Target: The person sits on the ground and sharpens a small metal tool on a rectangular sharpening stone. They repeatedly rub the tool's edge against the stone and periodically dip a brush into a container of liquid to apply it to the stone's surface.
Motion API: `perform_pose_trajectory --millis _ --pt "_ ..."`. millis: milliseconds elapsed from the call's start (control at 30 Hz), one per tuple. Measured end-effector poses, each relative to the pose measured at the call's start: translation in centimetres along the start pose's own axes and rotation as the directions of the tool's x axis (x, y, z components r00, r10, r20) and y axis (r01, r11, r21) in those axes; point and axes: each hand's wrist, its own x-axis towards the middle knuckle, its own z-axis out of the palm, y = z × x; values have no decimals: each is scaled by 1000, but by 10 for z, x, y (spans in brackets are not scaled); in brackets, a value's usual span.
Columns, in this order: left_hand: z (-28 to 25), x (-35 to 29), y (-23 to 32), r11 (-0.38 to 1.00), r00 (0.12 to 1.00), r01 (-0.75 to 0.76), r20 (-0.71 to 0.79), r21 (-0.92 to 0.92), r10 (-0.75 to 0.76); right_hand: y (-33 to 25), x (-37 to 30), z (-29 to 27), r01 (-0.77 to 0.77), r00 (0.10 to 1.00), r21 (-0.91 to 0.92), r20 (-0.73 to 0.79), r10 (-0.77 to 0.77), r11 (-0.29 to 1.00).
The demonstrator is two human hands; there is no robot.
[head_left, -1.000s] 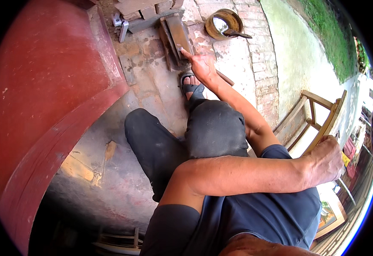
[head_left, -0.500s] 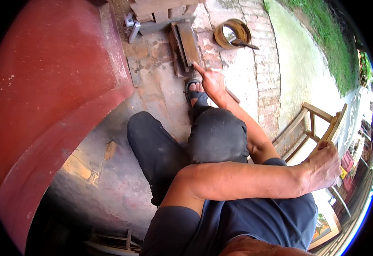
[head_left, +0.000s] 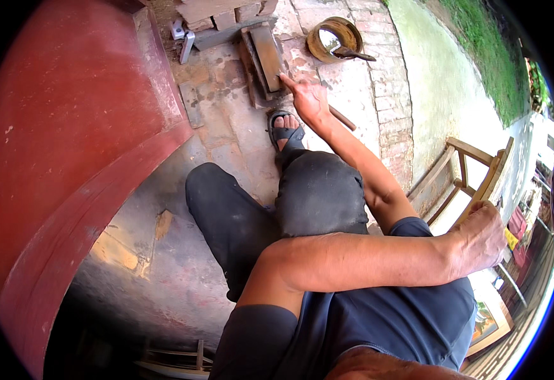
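On brick paving: right hand (head_left: 312, 101), fingers spread, reaching for grey-brown flat sharpening stone (head_left: 266, 50); left hand (head_left: 479, 237) curled, apparently empty. Next, probably: firm hold on stone.

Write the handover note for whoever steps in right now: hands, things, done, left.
Left hand: curled loosely, arm crossed over the lap, beside the wooden chair; whether it holds anything cannot be told.
Right hand: open, arm stretched forward, index fingertip at the edge of the oblong block.
Things: the block lies flat in its holder on the brick floor, ahead of the sandalled foot. A rusty round bowl with a tool in it sits to its right. A thin rod lies under the right wrist.
Done: contact with the block only.
Left: nothing is gripped or lifted yet.
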Motion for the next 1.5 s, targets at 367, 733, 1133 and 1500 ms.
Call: perform_pose_trajectory --millis 367,733,1133,1500 --pt "-4 -2 0 1000 998 4 58 -19 -3 -2 -15 -2 -50 994 68 101 43 996" --pt "6 4 2 1000 999 23 -26 -2 -23 4 -29 10 -6 1000 25 22 5 1000" --pt "1 4 -4 999 999 -14 30 38 13 -1 -32 -4 -30 998 72 54 26 997" --pt "-7 3 -3 999 997 -49 62 17 47 -4 -1 1 -65 997 12 34 65 998"
